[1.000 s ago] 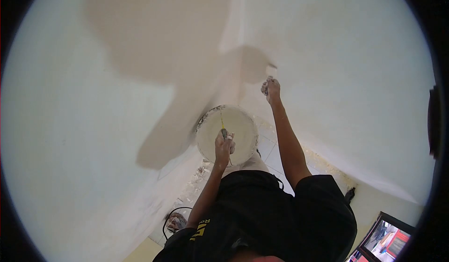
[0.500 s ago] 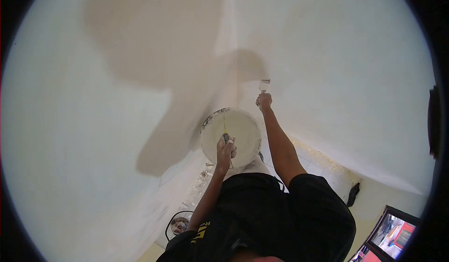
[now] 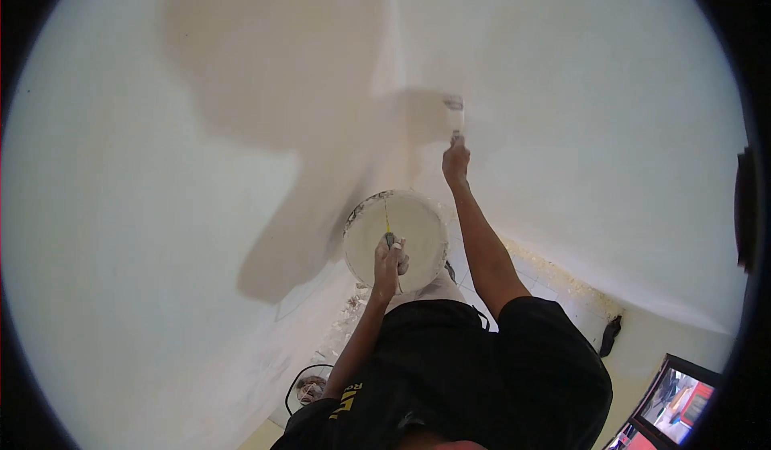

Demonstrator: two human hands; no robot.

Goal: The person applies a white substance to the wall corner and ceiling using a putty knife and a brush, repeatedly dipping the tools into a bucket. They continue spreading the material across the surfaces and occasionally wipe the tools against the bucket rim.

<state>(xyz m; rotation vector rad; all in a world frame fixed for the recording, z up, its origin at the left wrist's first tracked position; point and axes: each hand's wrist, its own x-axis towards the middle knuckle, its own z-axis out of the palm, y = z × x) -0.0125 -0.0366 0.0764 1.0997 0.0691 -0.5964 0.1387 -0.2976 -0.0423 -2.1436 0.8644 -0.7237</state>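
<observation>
My left hand is closed round the grip of a bucket handle, whose thin wire has a yellow stretch and crosses the opening. Below it hangs a round bucket holding smooth, pale cream paint, its rim crusted with dark and white smears. My right hand is raised above and to the right of the bucket, its fingers wrapped round the handle of a flat paintbrush. The white-smeared brush points up, its greyish tip at the right-hand wall near the corner. Whether the tip presses on the wall is hard to tell.
The left-hand wall carries my large shadow. Crumbs and flakes lie along the floor's edge. A container with a black handle stands at lower left. A dark object lies on the floor at right, and a dark-framed glass opening is at lower right.
My right hand and the brush have moved up along the wall beside the corner. The left hand and bucket have stayed almost in place.
</observation>
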